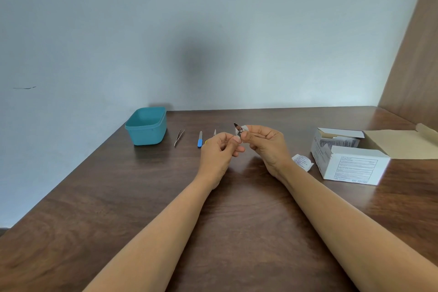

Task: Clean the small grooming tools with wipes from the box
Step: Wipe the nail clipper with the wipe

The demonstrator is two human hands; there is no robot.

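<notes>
A metal nail clipper [239,131] is held up above the table between both hands, its lever raised. My right hand [265,142] pinches it together with a white wipe [244,127] that peeks out behind its fingers. My left hand [219,149] grips the clipper's near end with thumb and fingertips. On the table behind the hands lie tweezers [179,137], a nail file with a blue handle [200,139], and a small pair of scissors [214,132], mostly hidden by my left hand. The open white wipe box [350,161] stands at the right.
A teal plastic tub [146,125] stands at the table's back left corner, near the wall. A torn wipe wrapper [301,161] lies just left of the box. The box's open flap [403,142] reaches toward a wooden panel on the right.
</notes>
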